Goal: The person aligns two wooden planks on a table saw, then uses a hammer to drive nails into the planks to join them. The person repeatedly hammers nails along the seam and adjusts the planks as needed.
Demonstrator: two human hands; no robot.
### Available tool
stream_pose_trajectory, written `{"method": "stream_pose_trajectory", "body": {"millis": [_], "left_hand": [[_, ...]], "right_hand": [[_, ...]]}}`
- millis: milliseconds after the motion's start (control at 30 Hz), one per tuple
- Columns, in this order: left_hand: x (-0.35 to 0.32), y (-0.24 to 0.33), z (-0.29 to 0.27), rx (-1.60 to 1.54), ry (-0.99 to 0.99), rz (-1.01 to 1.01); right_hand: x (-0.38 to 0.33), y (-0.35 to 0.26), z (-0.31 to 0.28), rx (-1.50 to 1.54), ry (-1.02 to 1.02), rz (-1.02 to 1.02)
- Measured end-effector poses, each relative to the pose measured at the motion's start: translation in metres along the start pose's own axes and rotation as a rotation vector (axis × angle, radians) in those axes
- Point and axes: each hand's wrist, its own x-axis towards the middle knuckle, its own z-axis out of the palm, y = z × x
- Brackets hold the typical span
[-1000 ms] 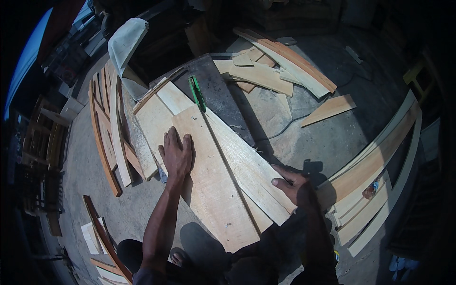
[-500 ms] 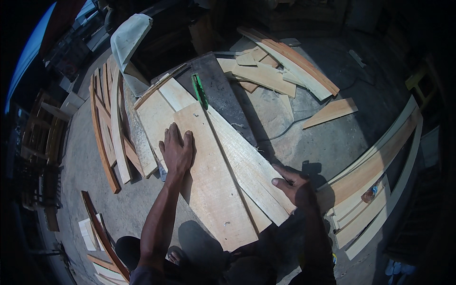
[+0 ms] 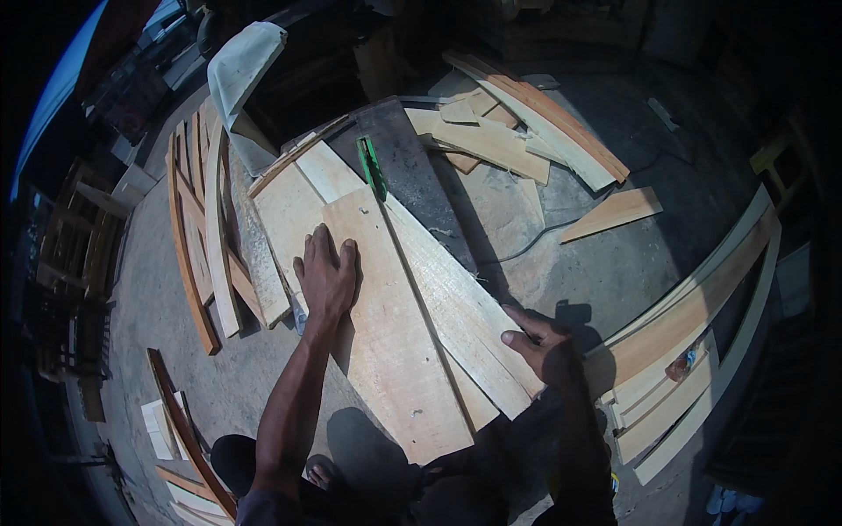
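My left hand point(image 3: 326, 279) lies spread and flat on a wide pale wooden board point(image 3: 386, 324). This board rests slantwise over a second, lighter board point(image 3: 465, 307), which shows along its right side. At the near right end of that lower board, my right hand point(image 3: 545, 344) grips the edge, thumb on top and index finger along the side; the other fingers are hidden. Both boards lie across a dark flat worktop point(image 3: 412, 167). Beyond the wide board's far end, a green slotted strip point(image 3: 372, 167) is set into the worktop.
A pale angular hood-like piece point(image 3: 241, 74) rises at the worktop's far left. Curved wooden strips point(image 3: 219, 237) lean on the left. Offcuts point(image 3: 491, 145) are piled at the back right, near a dark cable point(image 3: 535, 237). More long curved pieces point(image 3: 702, 298) lie at right.
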Motion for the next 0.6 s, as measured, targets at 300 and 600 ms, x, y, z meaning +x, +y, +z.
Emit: {"method": "stream_pose_trajectory", "body": {"millis": [300,600], "left_hand": [[0.0052,-0.0026,0.0018,0.014,-0.004,0.004],[0.0087,-0.0047,0.0031,0.003,0.003,0.01]], "right_hand": [[0.0041,0.0068,0.0015,0.011,-0.003,0.047],[0.0052,-0.0028,0.0013,0.009,0.01,0.014]]}}
